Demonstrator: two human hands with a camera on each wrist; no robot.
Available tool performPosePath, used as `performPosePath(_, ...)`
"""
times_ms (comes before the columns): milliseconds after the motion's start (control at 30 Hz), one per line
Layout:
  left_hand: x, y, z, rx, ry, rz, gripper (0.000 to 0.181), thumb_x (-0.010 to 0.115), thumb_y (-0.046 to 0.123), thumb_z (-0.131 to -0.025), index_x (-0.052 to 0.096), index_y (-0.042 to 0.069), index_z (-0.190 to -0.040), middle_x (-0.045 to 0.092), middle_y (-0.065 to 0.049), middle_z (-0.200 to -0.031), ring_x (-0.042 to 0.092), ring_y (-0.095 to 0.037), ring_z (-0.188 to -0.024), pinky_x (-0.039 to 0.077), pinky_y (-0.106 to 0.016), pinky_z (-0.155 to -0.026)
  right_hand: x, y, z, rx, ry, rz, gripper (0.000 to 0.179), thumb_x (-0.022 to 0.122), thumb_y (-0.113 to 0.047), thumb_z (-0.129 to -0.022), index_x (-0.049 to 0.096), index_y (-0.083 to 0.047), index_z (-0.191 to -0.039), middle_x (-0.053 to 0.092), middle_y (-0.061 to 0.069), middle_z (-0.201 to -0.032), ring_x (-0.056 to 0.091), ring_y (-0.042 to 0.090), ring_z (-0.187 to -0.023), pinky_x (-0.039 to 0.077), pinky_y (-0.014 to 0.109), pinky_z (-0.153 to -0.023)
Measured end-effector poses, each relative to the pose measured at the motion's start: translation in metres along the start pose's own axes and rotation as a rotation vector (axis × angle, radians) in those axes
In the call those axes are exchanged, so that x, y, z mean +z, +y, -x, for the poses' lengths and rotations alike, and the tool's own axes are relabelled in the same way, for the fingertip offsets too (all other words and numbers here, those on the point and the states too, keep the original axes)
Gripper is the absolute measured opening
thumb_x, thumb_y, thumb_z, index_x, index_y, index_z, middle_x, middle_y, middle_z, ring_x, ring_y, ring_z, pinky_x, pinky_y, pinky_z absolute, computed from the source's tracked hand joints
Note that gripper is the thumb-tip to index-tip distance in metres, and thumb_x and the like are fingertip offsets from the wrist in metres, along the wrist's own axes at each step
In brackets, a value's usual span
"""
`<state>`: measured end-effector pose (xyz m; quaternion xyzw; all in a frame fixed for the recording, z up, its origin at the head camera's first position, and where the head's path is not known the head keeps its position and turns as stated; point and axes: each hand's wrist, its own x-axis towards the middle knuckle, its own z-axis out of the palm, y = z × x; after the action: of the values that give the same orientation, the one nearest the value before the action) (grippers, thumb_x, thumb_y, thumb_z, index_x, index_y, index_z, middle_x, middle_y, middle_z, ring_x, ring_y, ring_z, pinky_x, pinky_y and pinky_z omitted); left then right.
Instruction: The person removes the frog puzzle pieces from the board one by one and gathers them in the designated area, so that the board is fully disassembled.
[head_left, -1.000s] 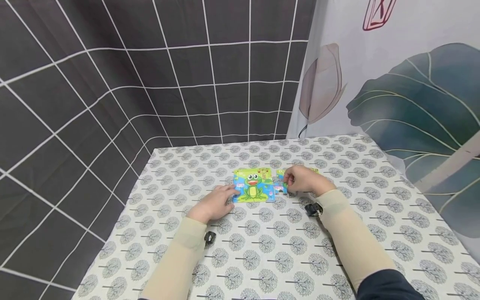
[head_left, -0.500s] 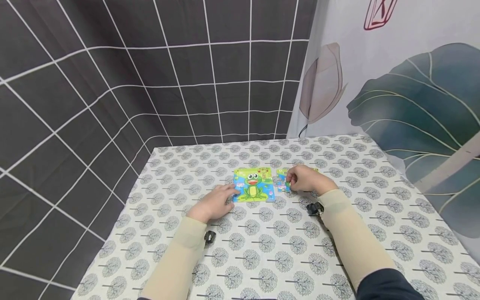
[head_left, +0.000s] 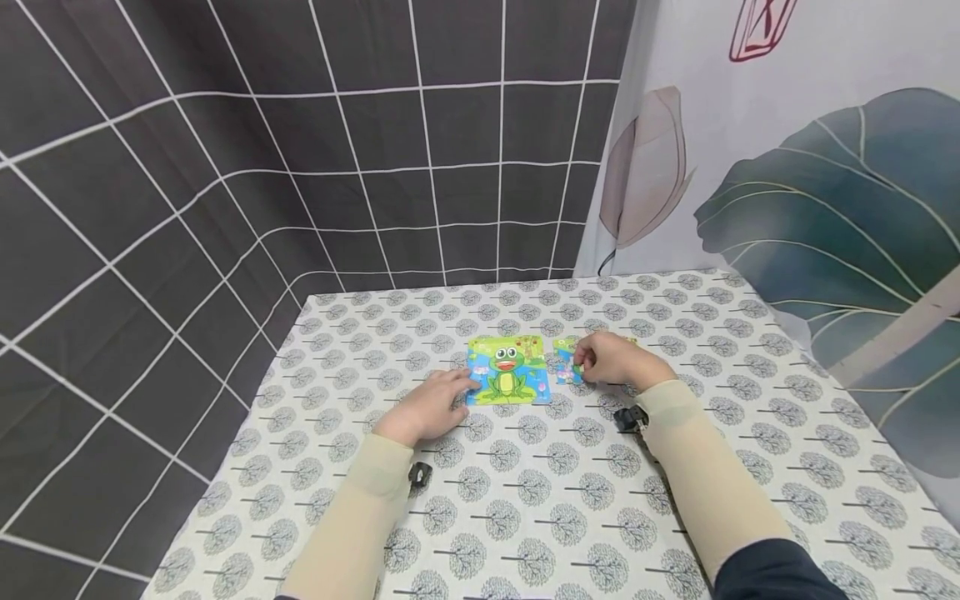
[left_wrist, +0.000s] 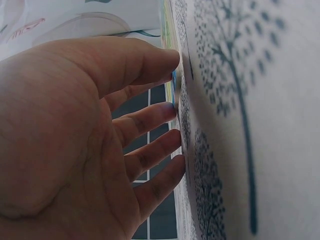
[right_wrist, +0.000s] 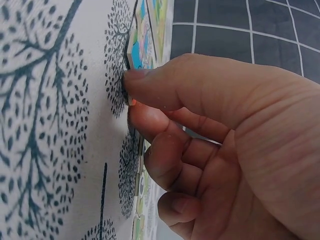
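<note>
A frog picture puzzle [head_left: 507, 371] lies on the table, its yellow-green and blue pieces fitted together. My left hand [head_left: 427, 408] rests at its left edge, fingers spread, fingertips on the puzzle's border; the left wrist view shows the left hand [left_wrist: 95, 125] with relaxed fingers touching down. To the right of the frog, my right hand [head_left: 611, 360] pinches a blue and pink puzzle piece [head_left: 567, 375] between thumb and forefinger. In the right wrist view the piece [right_wrist: 137, 52] juts out past the thumb of my right hand [right_wrist: 215, 130], close over the cloth. The hand hides part of it.
More green puzzle pieces [right_wrist: 139, 200] lie beyond and under my right hand, partly hidden. A cloth with a tree print [head_left: 517, 500] covers the table. A dark grid curtain [head_left: 450, 133] hangs behind it and a leaf-patterned curtain [head_left: 840, 208] at right.
The right hand has shifted slightly to the right with the piece, widening the gap to the frog puzzle. The left hand has stayed in place.
</note>
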<state>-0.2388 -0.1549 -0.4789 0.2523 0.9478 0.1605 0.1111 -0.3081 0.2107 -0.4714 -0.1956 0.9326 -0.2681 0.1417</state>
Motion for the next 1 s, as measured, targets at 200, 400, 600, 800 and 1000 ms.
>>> performPosePath(200,0.0005,0.0005,0.0013,0.000,0.002,0.007,0.053,0.063,0.028,-0.104,0.052,0.024,-0.155,0.031,-0.004,-0.170,0.029,-0.031,-0.155,0.029,-0.056,-0.123,0.0014,0.0002,0.0019,0.001,-0.013,-0.024,0.018,0.070,0.004,-0.085,0.070,-0.009,-0.098,0.059,0.002,-0.077,0.054,0.016,-0.068,0.050,0.031,-0.065)
performPosePath(400,0.0029,-0.0003,0.0017,0.000,0.001,-0.006,0.052,0.063,0.029,-0.104,0.051,0.025,-0.155,0.031,-0.002,-0.171,0.029,-0.030,-0.155,0.030,-0.056,-0.123,0.0022,0.0014,0.0034,0.007,-0.025,-0.034,0.019,0.070,0.005,-0.086,0.070,-0.008,-0.099,0.060,0.003,-0.079,0.054,0.017,-0.070,0.050,0.032,-0.067)
performPosePath(600,0.0008,0.0008,0.0013,0.009,0.007,0.006,0.053,0.064,0.028,-0.104,0.052,0.022,-0.155,0.031,-0.005,-0.170,0.030,-0.032,-0.155,0.029,-0.056,-0.123,0.0013,0.0017,0.0031,-0.011,-0.018,-0.024,0.018,0.069,0.005,-0.087,0.070,-0.007,-0.100,0.059,0.003,-0.078,0.054,0.017,-0.070,0.050,0.033,-0.068)
performPosePath(800,0.0006,0.0006,0.0012,0.006,0.012,0.006,0.053,0.064,0.028,-0.104,0.052,0.023,-0.155,0.032,-0.004,-0.170,0.030,-0.032,-0.154,0.029,-0.056,-0.124,-0.0008,0.0008,0.0033,-0.007,-0.020,-0.027,0.017,0.068,0.004,-0.088,0.070,-0.007,-0.102,0.058,0.003,-0.077,0.053,0.017,-0.068,0.048,0.033,-0.067)
performPosePath(1000,-0.0008,0.0011,0.0008,0.005,0.016,0.024,0.053,0.065,0.027,-0.103,0.052,0.021,-0.155,0.033,-0.006,-0.169,0.030,-0.032,-0.154,0.030,-0.057,-0.123,-0.0027,0.0000,0.0035,-0.008,-0.017,-0.043,0.017,0.068,0.003,-0.089,0.070,-0.006,-0.103,0.059,0.003,-0.077,0.054,0.017,-0.068,0.049,0.033,-0.066)
